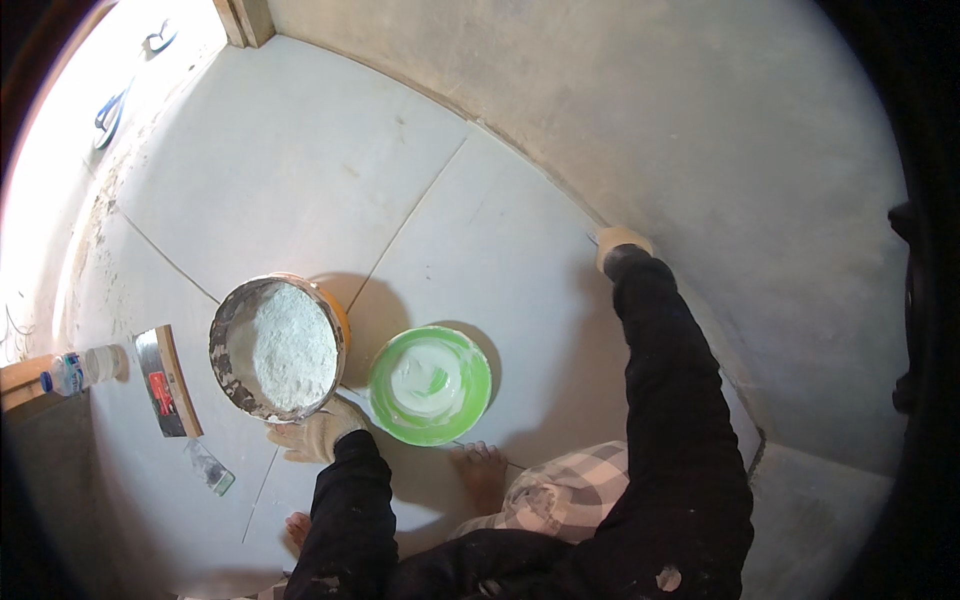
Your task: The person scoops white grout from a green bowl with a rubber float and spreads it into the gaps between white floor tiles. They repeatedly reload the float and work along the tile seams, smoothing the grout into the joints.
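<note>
My left hand (318,434), in a pale work glove, is against the near side of a bucket (345,325) with an orange outside and a crusted dark rim. Its fingers stretch leftward, apart, below that rim. White powder (292,345) lies inside the bucket. To the right of it stands a green bowl (478,385) with wet white paste (420,380) spread in it. My right hand (622,243), also gloved, reaches far out to where floor and wall meet. It is closed, with a thin edge showing at its left; what that belongs to is too small to name.
Left of the bucket lie a wide putty knife (167,382) with a wooden back and a smaller scraper (212,467). A plastic bottle (82,370) lies beyond them. Sandals (110,118) are in the bright opening at upper left. A grey wall (700,130) borders the tiled floor (290,150).
</note>
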### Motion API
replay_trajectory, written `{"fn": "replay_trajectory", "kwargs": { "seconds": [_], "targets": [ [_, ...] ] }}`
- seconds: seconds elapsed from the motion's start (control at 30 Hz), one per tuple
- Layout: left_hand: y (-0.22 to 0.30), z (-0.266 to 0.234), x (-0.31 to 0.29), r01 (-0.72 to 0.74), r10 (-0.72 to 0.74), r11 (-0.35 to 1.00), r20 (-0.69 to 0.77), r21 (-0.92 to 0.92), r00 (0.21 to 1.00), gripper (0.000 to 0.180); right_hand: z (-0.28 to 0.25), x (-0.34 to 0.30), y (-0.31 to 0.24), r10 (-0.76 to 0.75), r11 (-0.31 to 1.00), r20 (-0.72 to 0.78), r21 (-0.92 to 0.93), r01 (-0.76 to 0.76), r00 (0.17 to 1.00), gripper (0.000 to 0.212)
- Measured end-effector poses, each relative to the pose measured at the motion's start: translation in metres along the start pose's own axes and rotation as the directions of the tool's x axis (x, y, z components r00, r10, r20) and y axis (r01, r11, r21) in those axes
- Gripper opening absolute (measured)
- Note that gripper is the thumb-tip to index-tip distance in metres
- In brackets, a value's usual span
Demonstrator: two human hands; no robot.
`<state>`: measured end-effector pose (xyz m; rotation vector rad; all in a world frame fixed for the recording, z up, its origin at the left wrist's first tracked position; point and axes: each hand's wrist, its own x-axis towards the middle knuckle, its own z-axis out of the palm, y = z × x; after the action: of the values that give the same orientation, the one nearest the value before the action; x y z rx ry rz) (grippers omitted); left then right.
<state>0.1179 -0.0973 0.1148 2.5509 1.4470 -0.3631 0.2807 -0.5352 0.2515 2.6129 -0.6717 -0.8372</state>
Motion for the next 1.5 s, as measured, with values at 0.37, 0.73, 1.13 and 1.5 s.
{"fn": "replay_trajectory", "kwargs": {
  "seconds": [0.37,0.73,1.13,1.5],
  "targets": [
    [-0.004,0.019,0.007,0.008,-0.004,0.992,-0.037,0.125,0.999,0.094,-0.056,0.022,-0.152,-0.451,0.845,-0.516,0.015,0.534,0.729,0.03],
    [0.006,0.001,-0.001,-0.049,0.052,0.998,-0.066,0.045,0.997,0.083,-0.088,0.104,-0.207,-0.355,0.92,-0.346,0.035,0.39,0.868,0.027],
    [0.001,-0.003,-0.004,-0.048,0.061,0.994,-0.131,0.103,0.99,0.084,0.059,-0.01,0.063,-0.04,0.998,0.005,0.039,0.04,0.999,0.031],
    [-0.021,0.023,-0.013,-0.588,0.534,0.483,-0.314,-0.649,0.785,0.03,0.17,-0.116,0.099,-0.402,-0.238,-0.072,0.971,-0.028,0.913,0.043]
  ]
}}
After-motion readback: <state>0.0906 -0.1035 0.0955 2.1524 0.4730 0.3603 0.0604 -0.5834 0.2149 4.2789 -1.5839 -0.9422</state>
